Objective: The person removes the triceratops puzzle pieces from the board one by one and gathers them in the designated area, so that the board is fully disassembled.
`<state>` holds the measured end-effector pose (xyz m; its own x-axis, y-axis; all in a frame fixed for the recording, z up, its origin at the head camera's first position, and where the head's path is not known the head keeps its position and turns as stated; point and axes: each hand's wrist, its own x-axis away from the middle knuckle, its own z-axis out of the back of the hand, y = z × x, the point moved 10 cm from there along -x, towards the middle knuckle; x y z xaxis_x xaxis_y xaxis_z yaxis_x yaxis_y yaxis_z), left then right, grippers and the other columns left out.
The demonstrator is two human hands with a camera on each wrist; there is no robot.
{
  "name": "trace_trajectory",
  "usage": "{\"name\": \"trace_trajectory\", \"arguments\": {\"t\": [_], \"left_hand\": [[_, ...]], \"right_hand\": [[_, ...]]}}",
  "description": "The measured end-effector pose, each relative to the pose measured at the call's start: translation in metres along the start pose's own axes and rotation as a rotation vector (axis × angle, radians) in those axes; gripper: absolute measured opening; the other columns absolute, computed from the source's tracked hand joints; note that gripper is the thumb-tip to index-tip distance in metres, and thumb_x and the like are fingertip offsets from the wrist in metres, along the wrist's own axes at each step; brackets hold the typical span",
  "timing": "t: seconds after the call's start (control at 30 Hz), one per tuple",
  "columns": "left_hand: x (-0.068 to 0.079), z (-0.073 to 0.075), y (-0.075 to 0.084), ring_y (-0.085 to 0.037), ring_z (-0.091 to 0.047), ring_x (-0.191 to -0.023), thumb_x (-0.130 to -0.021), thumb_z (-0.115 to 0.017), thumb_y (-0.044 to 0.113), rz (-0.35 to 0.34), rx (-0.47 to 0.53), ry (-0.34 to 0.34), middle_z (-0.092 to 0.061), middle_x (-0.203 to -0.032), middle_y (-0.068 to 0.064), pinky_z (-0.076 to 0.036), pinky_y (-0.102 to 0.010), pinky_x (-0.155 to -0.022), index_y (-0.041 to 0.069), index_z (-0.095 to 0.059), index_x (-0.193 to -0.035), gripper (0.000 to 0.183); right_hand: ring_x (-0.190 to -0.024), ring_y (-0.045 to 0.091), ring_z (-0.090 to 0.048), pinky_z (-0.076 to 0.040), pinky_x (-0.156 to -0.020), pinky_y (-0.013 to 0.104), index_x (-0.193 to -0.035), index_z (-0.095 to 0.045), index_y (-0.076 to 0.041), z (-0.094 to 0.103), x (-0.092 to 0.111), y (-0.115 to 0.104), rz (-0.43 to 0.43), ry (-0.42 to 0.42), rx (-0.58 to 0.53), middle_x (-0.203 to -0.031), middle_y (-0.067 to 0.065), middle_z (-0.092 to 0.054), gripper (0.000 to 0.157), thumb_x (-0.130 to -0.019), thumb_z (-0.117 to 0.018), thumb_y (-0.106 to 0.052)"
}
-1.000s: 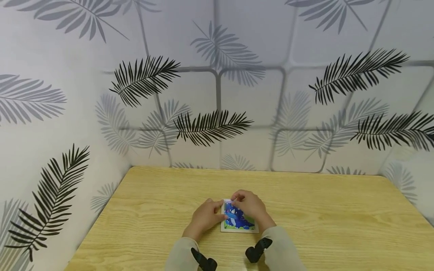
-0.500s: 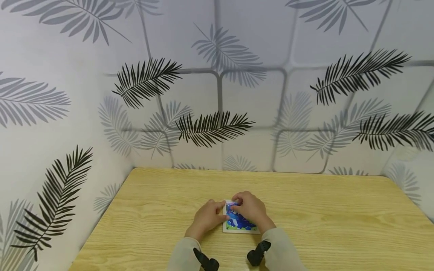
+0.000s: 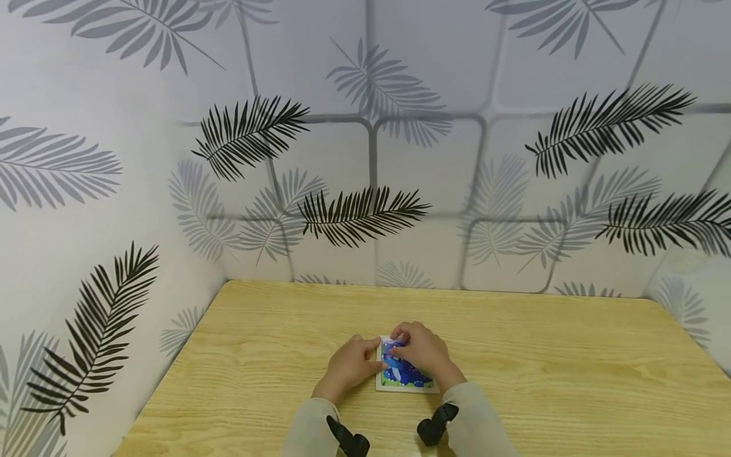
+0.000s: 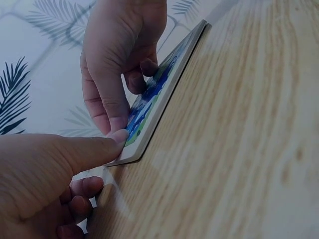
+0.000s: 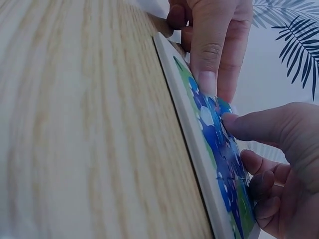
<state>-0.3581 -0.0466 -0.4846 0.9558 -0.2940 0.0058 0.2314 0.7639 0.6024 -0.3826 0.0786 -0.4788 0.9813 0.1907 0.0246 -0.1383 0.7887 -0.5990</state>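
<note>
Lying flat on the wood-grain table (image 3: 542, 355): puzzle board (image 3: 407, 383), blue picture (image 5: 212, 133) uppermost. Left hand (image 3: 347, 367) grips its left edge, thumb on top; right hand (image 3: 425, 349) bends over it, thumb touching; whether pinching a piece, cannot tell.

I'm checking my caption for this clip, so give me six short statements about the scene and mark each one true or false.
1. The picture board rests on the wooden table. True.
2. The picture board is printed mainly in red. False: it is mainly blue, with green along the near edge.
3. The right hand touches the picture board. True.
4. In the head view, the left hand is at the picture board's right edge. False: it is at the left edge.
5. Both sleeves are black. False: they are pale.
6. The wall has leaf patterns. True.
</note>
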Motion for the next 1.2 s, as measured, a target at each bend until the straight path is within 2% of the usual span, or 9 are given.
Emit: {"name": "trace_trajectory", "arguments": {"t": [0.27,0.43,0.57,0.73,0.9,1.0,1.2], "left_hand": [[0.001,0.000,0.001,-0.013,-0.031,-0.059,-0.082,-0.073,0.031,0.007,0.004,-0.004,-0.035,-0.072,0.000,-0.023,-0.026,-0.054,0.010,-0.055,-0.134,0.059],[0.001,0.000,0.001,-0.013,-0.031,-0.059,-0.082,-0.074,0.031,0.000,0.010,0.000,-0.035,-0.072,0.000,-0.023,-0.026,-0.054,0.010,-0.055,-0.134,0.059],[0.001,0.000,0.000,-0.013,-0.031,-0.059,-0.082,-0.074,0.031,-0.001,0.005,0.002,-0.036,-0.072,0.000,-0.023,-0.027,-0.054,0.011,-0.056,-0.133,0.059],[-0.001,-0.001,-0.001,-0.013,-0.032,-0.060,-0.082,-0.073,0.032,0.009,0.004,-0.005,-0.036,-0.072,-0.001,-0.024,-0.027,-0.055,0.011,-0.055,-0.134,0.059],[-0.001,-0.003,-0.003,-0.014,-0.034,-0.061,-0.082,-0.074,0.033,0.044,0.017,-0.008,-0.036,-0.073,-0.001,-0.025,-0.027,-0.056,0.013,-0.054,-0.135,0.060],[0.000,-0.003,-0.003,-0.014,-0.034,-0.061,-0.081,-0.074,0.033,0.053,0.020,-0.005,-0.036,-0.073,-0.001,-0.025,-0.027,-0.056,0.014,-0.054,-0.135,0.060],[0.001,-0.001,-0.003,-0.013,-0.032,-0.061,-0.081,-0.074,0.032,0.049,0.021,0.002,-0.036,-0.073,-0.001,-0.024,-0.027,-0.056,0.014,-0.054,-0.135,0.060]], "right_hand": [[-0.077,0.017,-0.055,-0.042,-0.071,0.040,-0.093,-0.065,-0.019,0.004,0.003,0.004,-0.019,0.054,-0.076,-0.084,-0.003,-0.059,0.009,-0.086,-0.069,-0.017],[-0.081,0.016,-0.057,-0.042,-0.077,0.044,-0.087,-0.066,-0.020,0.009,0.004,0.010,-0.052,0.120,-0.132,-0.087,-0.005,-0.064,0.004,-0.086,-0.069,-0.021],[-0.081,0.016,-0.056,-0.041,-0.079,0.045,-0.086,-0.067,-0.019,0.009,0.004,0.014,-0.067,0.135,-0.159,-0.088,-0.004,-0.065,0.005,-0.086,-0.070,-0.023],[-0.078,0.016,-0.053,-0.043,-0.072,0.035,-0.090,-0.069,-0.014,0.013,0.001,0.021,-0.064,0.139,-0.283,-0.086,-0.001,-0.063,0.005,-0.087,-0.069,-0.018],[-0.080,0.019,-0.050,-0.042,-0.069,0.028,-0.093,-0.069,-0.006,0.028,0.001,0.040,-0.070,0.142,-0.424,-0.086,0.003,-0.061,0.006,-0.088,-0.066,-0.009],[-0.082,0.019,-0.048,-0.042,-0.071,0.028,-0.095,-0.068,-0.005,0.042,0.005,0.057,-0.099,0.147,-0.425,-0.089,0.003,-0.061,0.007,-0.090,-0.064,-0.009],[-0.080,0.018,-0.048,-0.040,-0.068,0.030,-0.095,-0.067,-0.001,0.064,0.014,0.087,-0.100,0.159,-0.422,-0.089,0.004,-0.062,0.011,-0.090,-0.064,-0.011]]}}
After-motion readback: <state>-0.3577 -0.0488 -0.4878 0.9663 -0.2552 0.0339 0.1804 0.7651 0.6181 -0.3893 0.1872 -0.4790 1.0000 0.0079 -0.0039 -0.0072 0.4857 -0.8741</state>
